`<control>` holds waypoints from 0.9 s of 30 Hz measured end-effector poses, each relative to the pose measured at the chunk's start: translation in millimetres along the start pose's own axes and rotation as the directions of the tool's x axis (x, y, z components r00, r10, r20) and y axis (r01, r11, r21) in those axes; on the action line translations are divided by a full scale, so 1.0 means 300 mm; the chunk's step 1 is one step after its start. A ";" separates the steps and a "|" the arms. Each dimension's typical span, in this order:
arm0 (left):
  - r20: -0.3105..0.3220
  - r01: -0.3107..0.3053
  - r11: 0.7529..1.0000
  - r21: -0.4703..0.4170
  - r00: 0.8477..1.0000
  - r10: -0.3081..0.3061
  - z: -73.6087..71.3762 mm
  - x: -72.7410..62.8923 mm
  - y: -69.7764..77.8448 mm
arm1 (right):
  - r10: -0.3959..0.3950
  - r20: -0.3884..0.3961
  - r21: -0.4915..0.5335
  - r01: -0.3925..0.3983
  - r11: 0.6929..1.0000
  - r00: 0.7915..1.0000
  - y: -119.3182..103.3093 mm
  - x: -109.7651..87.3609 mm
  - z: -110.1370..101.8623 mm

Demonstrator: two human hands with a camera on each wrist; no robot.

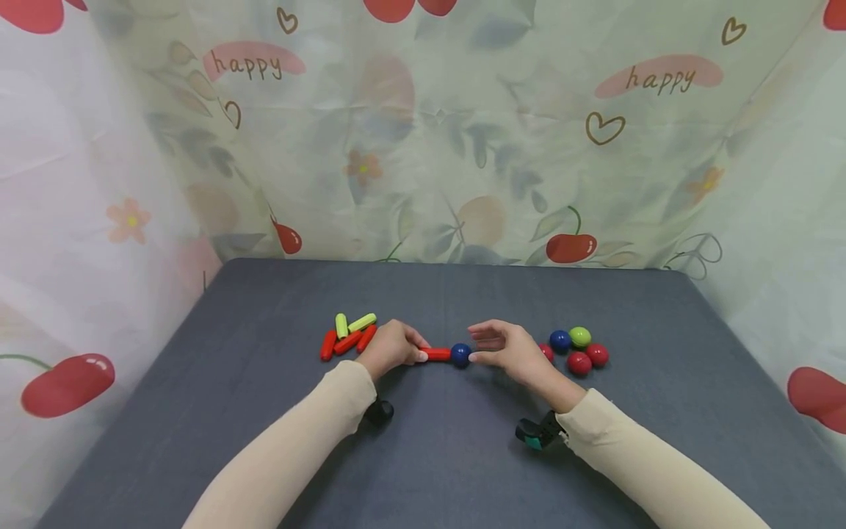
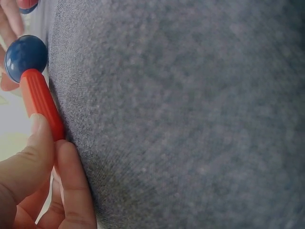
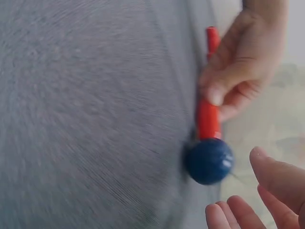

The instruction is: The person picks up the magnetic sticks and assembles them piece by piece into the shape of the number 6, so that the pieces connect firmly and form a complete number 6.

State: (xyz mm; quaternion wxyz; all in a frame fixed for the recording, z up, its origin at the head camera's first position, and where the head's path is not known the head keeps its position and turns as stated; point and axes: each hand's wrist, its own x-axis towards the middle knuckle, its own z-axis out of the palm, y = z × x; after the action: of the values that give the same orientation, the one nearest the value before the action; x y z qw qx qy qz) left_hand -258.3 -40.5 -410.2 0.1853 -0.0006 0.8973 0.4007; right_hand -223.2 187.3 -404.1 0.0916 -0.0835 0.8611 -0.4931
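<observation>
My left hand (image 1: 390,350) pinches a short red rod (image 1: 438,355) between thumb and fingers, low over the table. At the rod's right end sits a dark blue ball (image 1: 460,355), joined to it end-on. The left wrist view shows fine ridges along the red rod (image 2: 40,102) where it meets the blue ball (image 2: 25,57). Just right of the ball is my right hand (image 1: 514,354), fingers spread apart and thumb toward the ball. In the right wrist view, a gap separates these fingers (image 3: 243,214) from the blue ball (image 3: 208,161).
Left of my left hand lie several loose rods, red (image 1: 328,344) and yellow-green (image 1: 362,322). Beyond my right hand is a cluster of balls: blue (image 1: 560,341), green (image 1: 580,337) and red (image 1: 579,364). A patterned curtain (image 1: 436,147) rises behind the grey table (image 1: 449,455).
</observation>
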 end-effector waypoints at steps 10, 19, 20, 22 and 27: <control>0.019 0.021 0.999 -0.027 1.000 -0.020 -0.007 -0.002 0.005 | -0.024 -0.071 -0.016 0.023 1.000 0.997 -0.038 -0.086 -0.160; 0.011 0.008 1.000 -0.018 1.000 -0.008 -0.005 -0.005 0.003 | -0.038 -0.160 -0.038 0.032 0.999 0.986 -0.032 -0.177 -0.292; 0.010 0.009 1.000 -0.018 1.000 -0.008 -0.005 -0.004 0.003 | -0.034 -0.169 -0.033 0.029 0.999 0.985 -0.025 -0.186 -0.301; 0.010 0.009 1.000 -0.015 1.000 -0.009 -0.003 -0.001 0.000 | -0.027 -0.188 -0.031 0.022 0.999 0.982 -0.009 -0.203 -0.317; 0.010 0.022 1.000 -0.021 1.000 -0.021 0.000 0.006 -0.001 | -0.011 -0.240 -0.054 -0.002 0.999 0.971 0.041 -0.236 -0.345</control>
State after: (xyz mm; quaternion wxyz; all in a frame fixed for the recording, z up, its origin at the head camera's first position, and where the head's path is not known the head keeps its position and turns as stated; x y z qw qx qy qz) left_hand -259.8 -40.4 -411.1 0.1940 -0.0102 0.8920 0.4081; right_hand -180.1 296.4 -358.0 -0.0166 -0.0277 0.8785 -0.4766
